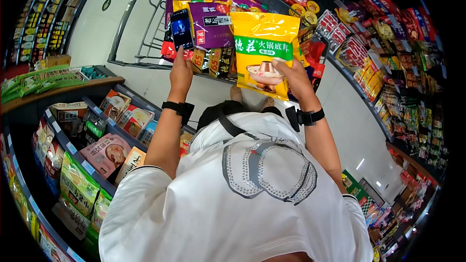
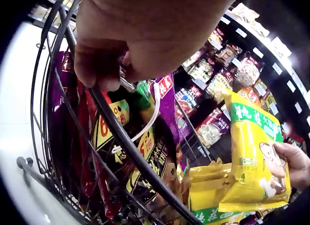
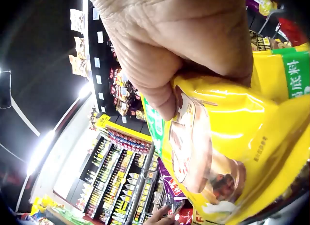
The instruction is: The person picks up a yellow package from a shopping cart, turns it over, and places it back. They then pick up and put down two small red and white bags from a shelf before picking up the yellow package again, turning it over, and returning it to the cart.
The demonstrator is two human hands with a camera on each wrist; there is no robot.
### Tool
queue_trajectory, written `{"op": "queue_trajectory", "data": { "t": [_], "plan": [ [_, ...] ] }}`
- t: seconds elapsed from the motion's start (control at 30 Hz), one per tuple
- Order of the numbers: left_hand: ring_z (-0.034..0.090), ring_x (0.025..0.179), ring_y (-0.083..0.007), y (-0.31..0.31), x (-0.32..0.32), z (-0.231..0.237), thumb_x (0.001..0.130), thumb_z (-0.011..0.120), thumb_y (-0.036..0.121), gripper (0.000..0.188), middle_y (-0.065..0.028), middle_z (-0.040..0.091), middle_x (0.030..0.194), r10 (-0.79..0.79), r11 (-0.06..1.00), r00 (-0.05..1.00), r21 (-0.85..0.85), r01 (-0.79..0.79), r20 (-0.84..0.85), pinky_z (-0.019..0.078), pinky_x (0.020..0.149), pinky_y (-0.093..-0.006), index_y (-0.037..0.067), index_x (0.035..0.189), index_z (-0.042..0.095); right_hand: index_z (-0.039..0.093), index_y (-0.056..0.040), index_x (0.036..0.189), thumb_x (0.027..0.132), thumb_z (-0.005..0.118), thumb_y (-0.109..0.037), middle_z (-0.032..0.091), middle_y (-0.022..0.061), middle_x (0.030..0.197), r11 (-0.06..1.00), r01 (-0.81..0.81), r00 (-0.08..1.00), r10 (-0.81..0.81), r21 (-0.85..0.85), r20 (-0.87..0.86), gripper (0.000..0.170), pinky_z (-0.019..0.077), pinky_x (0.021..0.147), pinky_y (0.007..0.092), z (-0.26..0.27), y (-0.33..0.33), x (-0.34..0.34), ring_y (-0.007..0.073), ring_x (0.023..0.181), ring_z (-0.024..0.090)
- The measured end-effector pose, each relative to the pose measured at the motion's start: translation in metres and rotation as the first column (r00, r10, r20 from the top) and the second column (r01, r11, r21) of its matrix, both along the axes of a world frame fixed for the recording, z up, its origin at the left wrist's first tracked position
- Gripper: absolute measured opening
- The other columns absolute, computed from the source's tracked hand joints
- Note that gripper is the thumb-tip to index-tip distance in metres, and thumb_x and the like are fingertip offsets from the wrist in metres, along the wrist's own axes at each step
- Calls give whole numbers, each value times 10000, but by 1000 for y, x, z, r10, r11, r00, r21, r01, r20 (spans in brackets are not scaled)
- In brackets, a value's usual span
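Note:
My right hand (image 1: 297, 76) grips a yellow bag of hot pot soup base (image 1: 264, 29), upright, thumb across the copper pot printed on its front. In the right wrist view the fingers curl over the edge of this bag (image 3: 232, 123). My left hand (image 1: 180, 75) holds a phone (image 1: 182, 30) with a lit dark-blue screen over the near rim of the shopping cart (image 1: 136, 0). From the left wrist, the hand (image 2: 140, 40) hangs close over the cart's dark rim, and a white cord (image 2: 154, 113) hangs below it. Purple bags (image 1: 213, 24) lie in the cart just beyond the phone.
Black-and-gold packs (image 1: 221, 60) and more yellow bags (image 2: 210, 188) fill the cart. A shelf of bagged goods (image 1: 388, 63) runs along the right. On the left stands a low shelf with boxes (image 1: 110, 153) and green bags (image 1: 78, 184). Bottle racks (image 3: 116, 176) stand farther off.

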State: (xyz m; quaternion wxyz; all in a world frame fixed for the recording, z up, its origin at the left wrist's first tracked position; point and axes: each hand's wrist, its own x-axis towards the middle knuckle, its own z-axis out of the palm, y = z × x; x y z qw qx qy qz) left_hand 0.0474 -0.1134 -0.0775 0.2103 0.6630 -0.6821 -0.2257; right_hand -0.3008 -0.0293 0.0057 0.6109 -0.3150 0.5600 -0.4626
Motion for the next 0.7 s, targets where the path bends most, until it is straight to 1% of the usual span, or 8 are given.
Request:
{"op": "queue_trajectory", "data": {
  "t": [0.13, 0.23, 0.33, 0.43, 0.53, 0.63, 0.7],
  "plan": [
    [622, 1069, -432, -6, -4, 1, 969, 492, 150, 533, -263, 595, 1285, 17, 1000, 996, 12, -18, 85, 512, 874, -472, 63, 1480, 369, 608, -13, 1224, 931, 658, -188, 668, 51, 1118, 1000, 4, 1000, -4, -6, 1, 345, 492, 869, 276, -2, 1, -2, 120, 981, 618],
    [641, 1041, -387, -7, -5, 2, 964, 521, 203, 544, -198, 640, 1219, 43, 997, 989, 50, -51, 143, 526, 832, -480, 134, 1483, 374, 617, -16, 1220, 934, 658, -188, 670, 50, 1119, 1000, 16, 1000, -17, -11, -11, 337, 491, 870, 275, -1, 2, -1, 119, 981, 618],
    [656, 1004, -373, -9, -5, 1, 963, 527, 219, 540, -180, 658, 1182, 27, 998, 981, 54, -37, 191, 538, 796, -474, 150, 1479, 384, 621, -19, 1221, 937, 659, -188, 670, 49, 1121, 1000, 23, 1000, -23, -7, 10, 332, 491, 872, 274, 0, 2, 1, 118, 983, 616],
    [662, 998, -363, -14, -6, 2, 964, 528, 232, 538, -176, 663, 1176, 14, 993, 968, 111, -43, 251, 542, 786, -470, 160, 1478, 386, 617, -21, 1228, 939, 659, -187, 668, 47, 1125, 1000, 22, 999, -23, 10, 23, 335, 491, 872, 274, -4, 2, -1, 116, 985, 615],
    [657, 1015, -369, -14, -8, 6, 964, 524, 234, 530, -185, 658, 1181, 23, 988, 968, 142, -60, 250, 538, 806, -468, 139, 1470, 397, 615, -23, 1231, 941, 659, -188, 665, 43, 1129, 1000, 26, 999, -27, 11, 46, 337, 491, 871, 274, -2, 2, 0, 113, 987, 615],
    [655, 1011, -402, -9, -2, -1, 986, 507, 222, 485, -234, 648, 1203, 27, 998, 994, -58, -21, 101, 524, 842, -465, 81, 1444, 427, 614, -25, 1231, 942, 658, -187, 664, 40, 1130, 999, 34, 998, -34, -2, 51, 335, 491, 872, 273, -1, 2, 1, 112, 987, 614],
    [659, 1004, -396, -6, -2, 2, 992, 515, 222, 435, -238, 654, 1173, 30, 993, 999, -112, -27, 27, 523, 848, -444, 51, 1391, 472, 615, -26, 1230, 942, 656, -185, 664, 39, 1127, 999, 46, 997, -46, 7, 55, 331, 490, 874, 272, -2, 1, 1, 111, 989, 612]
  ]
}}
